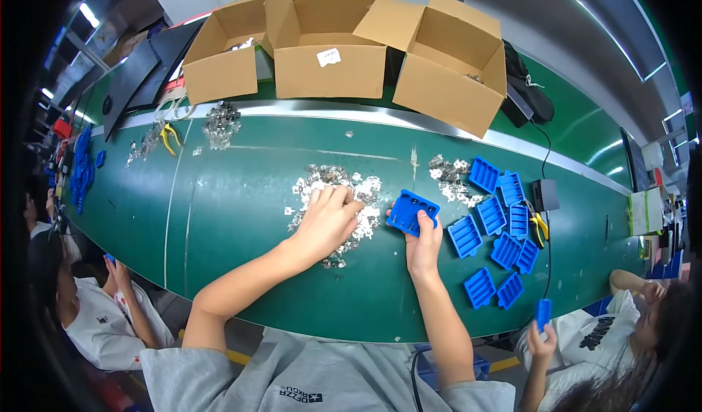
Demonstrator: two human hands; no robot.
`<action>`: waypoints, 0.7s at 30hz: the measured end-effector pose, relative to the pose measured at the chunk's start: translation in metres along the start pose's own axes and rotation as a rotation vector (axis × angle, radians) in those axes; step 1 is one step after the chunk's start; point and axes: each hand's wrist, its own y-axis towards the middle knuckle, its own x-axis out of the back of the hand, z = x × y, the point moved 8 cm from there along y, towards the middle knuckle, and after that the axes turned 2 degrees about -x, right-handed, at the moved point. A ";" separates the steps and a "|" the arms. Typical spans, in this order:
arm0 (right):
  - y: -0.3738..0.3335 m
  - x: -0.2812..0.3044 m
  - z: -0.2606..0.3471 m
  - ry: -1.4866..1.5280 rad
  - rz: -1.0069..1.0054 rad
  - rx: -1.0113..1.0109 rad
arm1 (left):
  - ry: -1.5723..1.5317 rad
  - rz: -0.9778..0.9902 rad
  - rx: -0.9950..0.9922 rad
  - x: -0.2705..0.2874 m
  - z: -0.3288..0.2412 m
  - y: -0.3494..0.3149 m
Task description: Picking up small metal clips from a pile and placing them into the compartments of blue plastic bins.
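Observation:
My left hand [327, 218] is down on a heap of small shiny metal contact pieces [365, 193] in the middle of the table, its fingers curled together. What the fingertips hold, if anything, is hidden behind the hand. Just to the right of the heap, my right hand [424, 245] grips a blue plastic battery holder [406, 206] by its near right side. The thumb lies over its face, and the holder is tilted with its slotted side up. A few small dark and metallic bits show inside it.
Several blue battery holders [480, 288] lie on the green table [241, 214] at right, beside another metal heap [450, 182] and yellow-handled pliers [540, 229]. Cardboard boxes [329, 68] line the back. More pliers [170, 139] lie far left. Co-workers sit on both sides.

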 end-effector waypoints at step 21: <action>-0.036 -0.034 -0.002 0.087 0.223 -0.222 | -0.818 0.030 0.339 0.004 0.021 -0.023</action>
